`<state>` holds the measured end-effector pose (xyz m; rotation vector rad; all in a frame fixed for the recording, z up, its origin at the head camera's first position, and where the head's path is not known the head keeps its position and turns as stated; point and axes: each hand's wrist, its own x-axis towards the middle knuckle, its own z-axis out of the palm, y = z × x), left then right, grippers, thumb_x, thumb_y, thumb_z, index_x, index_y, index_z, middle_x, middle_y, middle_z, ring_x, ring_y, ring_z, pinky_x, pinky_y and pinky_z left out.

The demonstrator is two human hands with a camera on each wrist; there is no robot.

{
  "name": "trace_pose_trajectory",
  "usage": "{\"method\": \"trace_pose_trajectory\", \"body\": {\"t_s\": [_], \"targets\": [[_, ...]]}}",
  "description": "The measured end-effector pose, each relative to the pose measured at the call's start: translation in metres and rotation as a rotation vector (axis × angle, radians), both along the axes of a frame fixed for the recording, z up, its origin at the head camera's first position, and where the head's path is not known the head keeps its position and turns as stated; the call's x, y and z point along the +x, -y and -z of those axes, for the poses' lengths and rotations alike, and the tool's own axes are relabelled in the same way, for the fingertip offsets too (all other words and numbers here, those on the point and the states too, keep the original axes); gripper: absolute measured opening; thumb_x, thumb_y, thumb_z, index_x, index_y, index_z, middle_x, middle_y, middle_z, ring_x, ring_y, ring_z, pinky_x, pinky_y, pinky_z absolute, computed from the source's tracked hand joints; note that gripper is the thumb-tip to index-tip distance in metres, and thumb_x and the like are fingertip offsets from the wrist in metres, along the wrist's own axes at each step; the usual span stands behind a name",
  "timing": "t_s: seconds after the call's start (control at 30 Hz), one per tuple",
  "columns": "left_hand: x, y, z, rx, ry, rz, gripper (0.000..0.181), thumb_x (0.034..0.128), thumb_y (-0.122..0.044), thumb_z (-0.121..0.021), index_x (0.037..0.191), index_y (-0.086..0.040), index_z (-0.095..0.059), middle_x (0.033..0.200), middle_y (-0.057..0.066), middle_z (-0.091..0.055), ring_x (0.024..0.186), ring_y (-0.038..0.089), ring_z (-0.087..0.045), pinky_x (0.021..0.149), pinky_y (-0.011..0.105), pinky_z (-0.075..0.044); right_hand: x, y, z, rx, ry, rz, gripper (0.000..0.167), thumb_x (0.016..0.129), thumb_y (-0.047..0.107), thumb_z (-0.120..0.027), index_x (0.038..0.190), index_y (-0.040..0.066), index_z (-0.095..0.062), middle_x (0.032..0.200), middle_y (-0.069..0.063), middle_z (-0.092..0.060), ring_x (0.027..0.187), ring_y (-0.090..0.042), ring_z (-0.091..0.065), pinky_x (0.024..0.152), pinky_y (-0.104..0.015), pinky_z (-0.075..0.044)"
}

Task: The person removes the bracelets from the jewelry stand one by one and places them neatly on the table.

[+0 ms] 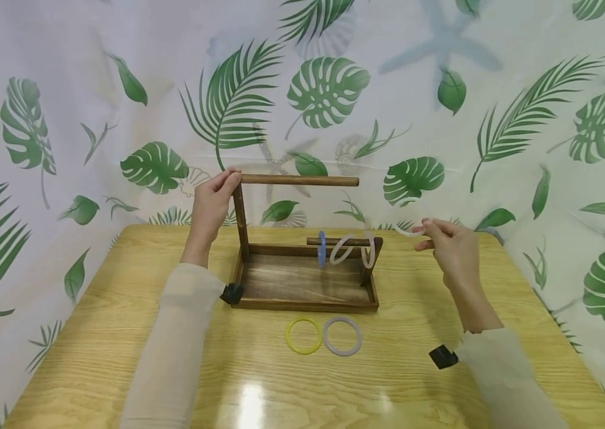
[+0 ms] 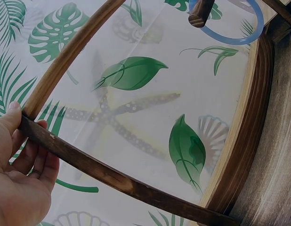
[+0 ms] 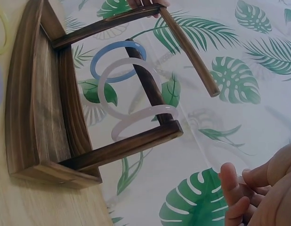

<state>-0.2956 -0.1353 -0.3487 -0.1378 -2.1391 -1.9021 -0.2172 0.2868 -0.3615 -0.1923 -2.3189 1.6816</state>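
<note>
A wooden ring stand [image 1: 305, 305] sits on the wood-grain table [image 1: 404, 339], near its far edge at twelve o'clock, with a leaf-print backdrop [image 1: 329, 146] behind. Clock positions are read from the middle of the stand in the head view.

At ten o'clock, the person's left hand [image 1: 214, 199] pinches the top corner of the stand, where the taller post [image 1: 241, 223] meets the upper rod [image 1: 302, 180]; the thumb lies on one side and the curled fingers on the other. The upper rod is bare and points toward three o'clock.

At three o'clock, the right hand [image 1: 455, 250] pinches a translucent white ring [image 1: 408, 233] between thumb and fingers, raised above the table and apart from the stand. Much of that ring fades into the backdrop.

The lower rod [image 1: 356, 242] runs from the shorter post [image 1: 369, 268] toward nine o'clock. Around it hang a blue ring [image 1: 322, 256] nearest the free end, a tilted whitish ring [image 1: 337, 263], then a pale pinkish ring [image 1: 372, 250] beside the post.

A yellow ring [image 1: 304, 351] lies flat on the table at six o'clock, with a lavender ring [image 1: 342, 354] just beside it at five.
</note>
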Motion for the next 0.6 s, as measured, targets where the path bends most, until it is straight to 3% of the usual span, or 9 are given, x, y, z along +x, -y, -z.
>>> {"method": "trace_pose_trajectory", "body": {"t_s": [0.37, 0.6], "targets": [[0.001, 0.000, 0.000, 0.001, 0.007, -0.008, 0.046, 0.1043, -0.036, -0.065, 0.140, -0.007, -0.065, 0.149, 0.007, -0.057, 0.141, 0.022, -0.049, 0.116, 0.035, -0.039, 0.018, -0.019, 0.004, -0.033, -0.005, -0.010, 0.042, 0.105, 0.027, -0.064, 0.130, -0.007, -0.067, 0.089, 0.011, -0.077, 0.061, -0.007, -0.069, 0.041, -0.016, -0.029], [-0.001, 0.000, 0.001, 0.000, 0.003, -0.013, 0.047, 0.1042, -0.036, -0.065, 0.141, -0.007, -0.065, 0.148, 0.006, -0.058, 0.141, 0.022, -0.049, 0.116, 0.035, -0.040, 0.029, -0.032, 0.005, -0.060, 0.018, -0.016, 0.024, 0.104, 0.027, -0.065, 0.115, 0.007, -0.073, 0.089, 0.010, -0.078, 0.062, -0.007, -0.068, 0.047, -0.014, -0.037]]}}
